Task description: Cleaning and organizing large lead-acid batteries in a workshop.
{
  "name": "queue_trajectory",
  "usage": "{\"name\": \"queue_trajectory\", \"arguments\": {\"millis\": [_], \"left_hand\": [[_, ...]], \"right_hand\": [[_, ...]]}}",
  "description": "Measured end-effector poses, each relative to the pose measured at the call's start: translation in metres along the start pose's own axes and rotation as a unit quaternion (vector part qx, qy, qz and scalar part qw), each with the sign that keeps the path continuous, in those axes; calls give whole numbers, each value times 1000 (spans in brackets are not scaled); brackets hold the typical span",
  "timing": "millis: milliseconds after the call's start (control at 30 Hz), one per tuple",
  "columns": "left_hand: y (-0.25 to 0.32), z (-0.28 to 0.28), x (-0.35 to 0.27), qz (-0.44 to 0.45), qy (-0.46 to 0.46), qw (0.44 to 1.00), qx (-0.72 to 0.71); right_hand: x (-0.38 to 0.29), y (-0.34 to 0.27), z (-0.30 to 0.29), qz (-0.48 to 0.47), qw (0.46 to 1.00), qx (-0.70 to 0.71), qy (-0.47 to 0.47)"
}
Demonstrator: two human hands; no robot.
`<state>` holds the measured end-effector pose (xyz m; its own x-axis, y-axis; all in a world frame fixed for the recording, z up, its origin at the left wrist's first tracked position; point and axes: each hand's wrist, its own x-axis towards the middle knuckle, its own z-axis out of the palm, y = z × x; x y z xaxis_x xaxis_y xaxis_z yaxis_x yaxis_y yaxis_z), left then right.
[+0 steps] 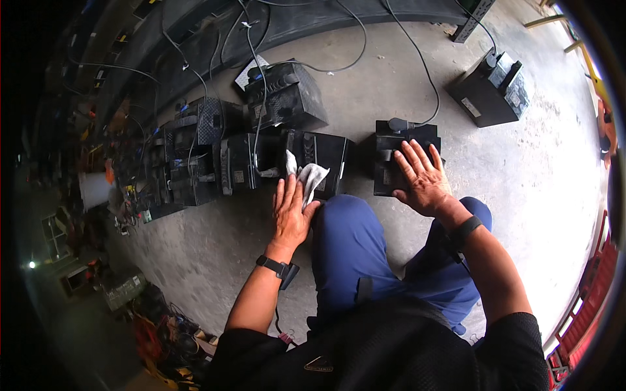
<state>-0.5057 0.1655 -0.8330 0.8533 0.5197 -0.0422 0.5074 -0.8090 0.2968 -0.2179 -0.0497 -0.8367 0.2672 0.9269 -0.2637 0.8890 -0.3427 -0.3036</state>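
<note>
A crumpled white cloth sticks out past the fingers and thumb of my left hand, which holds it against the near side of a black battery case. My right hand lies palm down, fingers spread, on another black battery case. A cable's black plug sits at the far edge of that second case. Its handle is partly covered by my fingers. Both cases stand on the concrete floor, just ahead of my bent knees.
More black battery cases with cables stand in rows to the left. One further case, with a plug in it, stands at the far right. Cables hang from a dark shelf. Tangled items lie at the lower left.
</note>
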Motion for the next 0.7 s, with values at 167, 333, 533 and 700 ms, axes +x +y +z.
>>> {"name": "queue_trajectory", "arguments": {"millis": [167,333,533,700], "left_hand": [[-4,13,60,18,67,998,9],[-5,11,102,-10,64,998,-16],[0,21,3,4,43,998,-55],[-4,9,65,-19,59,998,-13]], "right_hand": [[4,-3,0,-6,1000,-12,-5],[5,-7,-4,17,999,-23,-28],[4,-4,-4,20,999,-21,-40],[9,-9,-4,10,999,-36,-37]]}}
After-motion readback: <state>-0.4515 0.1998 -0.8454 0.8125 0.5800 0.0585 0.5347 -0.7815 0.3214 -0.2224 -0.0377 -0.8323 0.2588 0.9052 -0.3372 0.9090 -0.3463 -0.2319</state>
